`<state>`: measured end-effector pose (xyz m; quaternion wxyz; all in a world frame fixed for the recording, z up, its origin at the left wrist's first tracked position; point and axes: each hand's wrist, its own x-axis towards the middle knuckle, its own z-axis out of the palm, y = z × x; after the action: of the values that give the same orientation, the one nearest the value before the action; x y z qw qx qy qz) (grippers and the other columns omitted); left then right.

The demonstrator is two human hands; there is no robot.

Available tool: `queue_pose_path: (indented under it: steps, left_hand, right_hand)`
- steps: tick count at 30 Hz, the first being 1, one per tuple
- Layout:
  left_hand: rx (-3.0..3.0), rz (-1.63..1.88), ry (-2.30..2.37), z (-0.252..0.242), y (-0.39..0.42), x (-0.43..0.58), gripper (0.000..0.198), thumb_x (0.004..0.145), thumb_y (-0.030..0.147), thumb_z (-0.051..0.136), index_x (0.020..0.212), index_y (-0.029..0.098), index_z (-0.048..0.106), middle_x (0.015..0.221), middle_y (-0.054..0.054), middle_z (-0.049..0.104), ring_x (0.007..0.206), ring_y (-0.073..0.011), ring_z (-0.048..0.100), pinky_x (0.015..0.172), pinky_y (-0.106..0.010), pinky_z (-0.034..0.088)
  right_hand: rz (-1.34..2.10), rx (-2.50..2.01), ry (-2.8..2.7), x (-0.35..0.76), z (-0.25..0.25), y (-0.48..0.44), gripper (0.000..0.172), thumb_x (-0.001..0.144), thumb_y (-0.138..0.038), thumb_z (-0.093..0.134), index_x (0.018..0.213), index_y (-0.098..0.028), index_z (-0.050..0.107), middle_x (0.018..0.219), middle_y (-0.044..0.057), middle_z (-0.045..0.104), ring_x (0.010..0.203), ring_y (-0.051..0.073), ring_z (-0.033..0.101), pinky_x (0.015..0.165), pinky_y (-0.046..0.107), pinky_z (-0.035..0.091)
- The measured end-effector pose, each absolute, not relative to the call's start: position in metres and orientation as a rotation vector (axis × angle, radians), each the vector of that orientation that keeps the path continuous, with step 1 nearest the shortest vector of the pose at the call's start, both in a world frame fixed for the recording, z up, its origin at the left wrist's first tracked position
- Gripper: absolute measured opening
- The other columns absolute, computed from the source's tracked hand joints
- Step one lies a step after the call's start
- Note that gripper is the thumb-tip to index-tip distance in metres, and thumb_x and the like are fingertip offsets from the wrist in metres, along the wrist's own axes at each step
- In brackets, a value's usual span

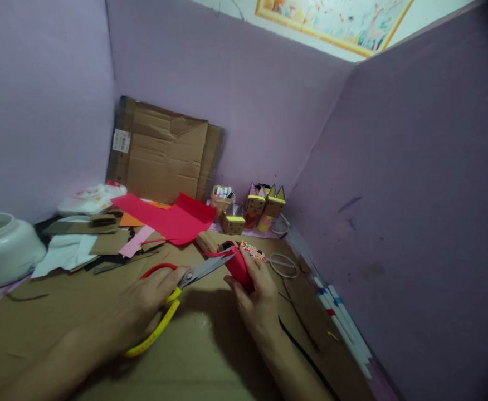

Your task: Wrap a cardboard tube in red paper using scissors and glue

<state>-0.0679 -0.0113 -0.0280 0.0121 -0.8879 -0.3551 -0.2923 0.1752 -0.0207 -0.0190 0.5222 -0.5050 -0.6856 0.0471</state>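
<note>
My left hand (154, 295) is closed round the red and yellow handles of a pair of scissors (208, 269). The metal blades point right, and their tips touch the upper end of a small red roll (239, 267). My right hand (258, 289) grips this roll, with the thumb on the near side and the fingers behind it. A thin red strip (216, 254) sticks out to the left beside the blade tips. Just behind the roll lies a colourful speckled piece (252, 250), partly hidden by my right hand.
Red paper (185, 220) and cardboard scraps (112, 241) lie at the back left, near a white pot (5, 250). Cardboard sheets (164, 153) lean on the wall. Small cat-eared boxes (233, 223) stand behind my hands; white tubes (344, 323) line the right edge.
</note>
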Motion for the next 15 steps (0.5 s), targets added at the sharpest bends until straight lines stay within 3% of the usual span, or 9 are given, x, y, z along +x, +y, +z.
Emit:
queue_pose_path:
  steps: [9, 15]
  left_hand:
    - [-2.824, -0.901, -1.055, -0.028, -0.012, -0.071, 0.057, 0.081, 0.008, 0.037, 0.134, 0.026, 0.031, 0.115, -0.009, 0.063, 0.097, -0.0215, 0.064, 0.081, -0.031, 0.053]
    - [-2.833, -0.91, -1.027, -0.027, -0.006, -0.075, 0.055, 0.082, 0.007, 0.036, 0.134, 0.026, 0.033, 0.117, -0.01, 0.061, 0.099, -0.0216, 0.062, 0.081, -0.029, 0.052]
  right_hand:
    - [0.045, -1.267, -1.583, 0.174, -0.022, -0.021, 0.058, 0.078, -0.02, 0.064, 0.133, -0.027, 0.048, 0.116, 0.01, 0.06, 0.105, 0.027, 0.057, 0.088, 0.044, 0.046]
    - [0.392, -1.238, -1.761, 0.184, -0.005, -0.021, 0.041, 0.08, -0.03, 0.062, 0.12, -0.022, 0.056, 0.113, 0.008, 0.065, 0.099, 0.025, 0.06, 0.084, 0.038, 0.048]
